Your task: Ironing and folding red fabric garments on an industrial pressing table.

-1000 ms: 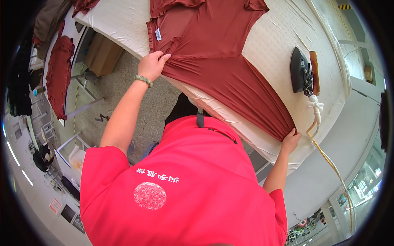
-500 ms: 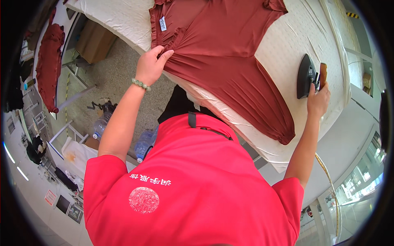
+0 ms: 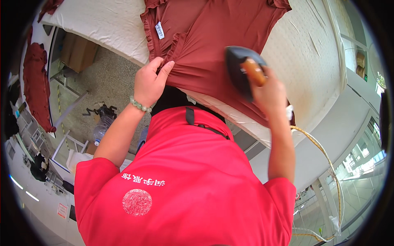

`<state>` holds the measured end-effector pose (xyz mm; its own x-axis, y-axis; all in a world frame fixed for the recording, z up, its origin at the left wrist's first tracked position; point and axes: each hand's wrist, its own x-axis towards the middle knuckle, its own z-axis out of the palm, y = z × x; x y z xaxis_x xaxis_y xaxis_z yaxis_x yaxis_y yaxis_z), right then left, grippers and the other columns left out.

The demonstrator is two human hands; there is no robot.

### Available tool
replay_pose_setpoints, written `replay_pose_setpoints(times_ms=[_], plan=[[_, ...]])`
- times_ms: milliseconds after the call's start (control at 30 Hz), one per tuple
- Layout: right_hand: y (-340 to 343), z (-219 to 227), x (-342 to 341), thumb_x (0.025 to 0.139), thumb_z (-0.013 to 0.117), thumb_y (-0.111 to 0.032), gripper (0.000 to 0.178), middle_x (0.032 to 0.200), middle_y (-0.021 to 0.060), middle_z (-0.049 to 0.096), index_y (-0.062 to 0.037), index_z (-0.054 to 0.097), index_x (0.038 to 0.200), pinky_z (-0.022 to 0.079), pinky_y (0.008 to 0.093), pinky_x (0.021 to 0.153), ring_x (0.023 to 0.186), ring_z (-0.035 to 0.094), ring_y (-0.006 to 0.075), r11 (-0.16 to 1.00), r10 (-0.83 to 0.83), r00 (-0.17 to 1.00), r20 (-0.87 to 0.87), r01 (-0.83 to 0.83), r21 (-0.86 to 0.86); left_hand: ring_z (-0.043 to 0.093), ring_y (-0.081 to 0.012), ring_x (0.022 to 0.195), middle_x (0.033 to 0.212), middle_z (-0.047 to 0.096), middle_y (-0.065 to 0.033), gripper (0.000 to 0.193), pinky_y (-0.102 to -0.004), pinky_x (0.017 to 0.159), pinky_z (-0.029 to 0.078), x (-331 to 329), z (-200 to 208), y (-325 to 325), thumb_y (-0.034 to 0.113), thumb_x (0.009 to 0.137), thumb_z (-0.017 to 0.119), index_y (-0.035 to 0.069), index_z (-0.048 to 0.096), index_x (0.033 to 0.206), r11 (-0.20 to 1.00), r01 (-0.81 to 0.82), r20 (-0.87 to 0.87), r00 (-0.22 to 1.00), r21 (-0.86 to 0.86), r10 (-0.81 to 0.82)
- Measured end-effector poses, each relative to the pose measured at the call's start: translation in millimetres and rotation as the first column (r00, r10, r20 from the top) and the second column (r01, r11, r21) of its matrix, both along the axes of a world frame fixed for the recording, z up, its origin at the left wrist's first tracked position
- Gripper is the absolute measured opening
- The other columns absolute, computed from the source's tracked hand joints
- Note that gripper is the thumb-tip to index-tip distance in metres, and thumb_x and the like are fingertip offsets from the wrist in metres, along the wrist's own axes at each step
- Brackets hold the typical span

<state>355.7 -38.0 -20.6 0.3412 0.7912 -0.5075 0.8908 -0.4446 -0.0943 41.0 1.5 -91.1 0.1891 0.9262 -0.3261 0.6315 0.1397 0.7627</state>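
one dark red garment (image 3: 213, 39) is lying on the pale padded counter (image 3: 303, 57), reaching its near edge, w/ a small white label (image 3: 159, 30) showing on it. my l. hand (image 3: 149, 80) is pinching the garment's ruffled edge, a green bead bracelet (image 3: 140, 105) circling the wrist. my r. hand (image 3: 269, 93) is gripping the brown handle (image 3: 253, 71) of a black iron (image 3: 237, 78), which is showing blurred over the cloth; can't tell if it's touching. a yellowish hose (image 3: 331, 165) is trailing down on the r. side.

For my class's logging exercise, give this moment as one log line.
left hand: grips ruffled dark red fabric garment | right hand: holds black pointed iron by brown handle, over garment | surface: cream cloth-covered table
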Motion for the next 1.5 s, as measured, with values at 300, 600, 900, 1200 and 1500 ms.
replay_pose_setpoints(times_ms=[300, 600, 900, 1200, 1500], plan=[[4, -1, -55, 0.09, 0.07, -0.032, 0.04, 0.09, 0.0255, 0.072, -0.0043, 0.063, 0.118, 0.054, 0.0521, 0.075, 0.086, 0.07, 0.0438, 0.997, 0.004, 0.998, -0.067, -0.009, -0.073, 0.053, -0.0359, 0.06, 0.07, 0.056, -0.0189, 0.034, -0.0405, 0.057, 0.043, -6, 5, 2, 0.03, 0.098, 0.068, 0.001, 0.058, 0.083, 1.0, 0.022, 0.038, 0.999, 0.004, -0.023], [-25, 3, 0, 0.089, 0.075, -0.036, 0.043, 0.089, 0.0211, 0.073, -0.0072, 0.064, 0.119, 0.054, 0.0495, 0.071, 0.083, 0.071, 0.0415, 0.962, -0.23, 0.973, -0.022, 0.23, 0.149, 0.048, -0.0185, 0.058, 0.067, 0.053, -0.0111, 0.026, -0.0323, 0.057, 0.042, -10, 16, 1, 0.024, 0.097, 0.07, 0.001, 0.061, 0.088, 1.0, -0.015, 0.173, 0.985, -0.021, 0.019], [-80, 12, -1, 0.089, 0.077, -0.037, 0.045, 0.089, 0.0178, 0.073, -0.009, 0.064, 0.122, 0.055, 0.0468, 0.069, 0.082, 0.072, 0.0385, 0.987, -0.12, 0.971, -0.205, 0.139, 0.084, 0.042, -0.0015, 0.07, 0.074, 0.052, 0.0091, 0.019, -0.02, 0.06, 0.036, -7, 20, -6, 0.015, 0.1, 0.068, 0.0, 0.066, 0.089, 0.988, -0.145, 0.295, 0.947, 0.051, 0.124], [-198, 3, 171, 0.09, 0.077, -0.04, 0.041, 0.094, 0.0182, 0.074, -0.0035, 0.068, 0.108, 0.053, 0.0415, 0.079, 0.089, 0.072, 0.0316, 0.787, -0.588, 0.805, -0.075, 0.591, 0.174, 0.044, -0.0006, 0.071, 0.077, 0.055, 0.0089, 0.016, -0.0181, 0.063, 0.035, -11, 23, -7, 0.012, 0.099, 0.069, 0.0, 0.068, 0.089, 0.946, -0.295, 0.35, 0.907, 0.134, 0.233], [-108, 38, 123, 0.089, 0.08, -0.029, 0.037, 0.081, 0.0069, 0.066, -0.0017, 0.067, 0.11, 0.049, 0.0333, 0.069, 0.073, 0.058, 0.0142, 0.915, -0.068, 0.78, -0.622, 0.298, 0.273, 0.054, -0.0027, 0.078, 0.085, 0.064, 0.0059, 0.016, -0.0205, 0.07, 0.043, -4, 3, -15, 0.015, 0.098, 0.07, -0.001, 0.071, 0.096, 0.901, -0.398, 0.328, 0.886, 0.174, 0.328]])
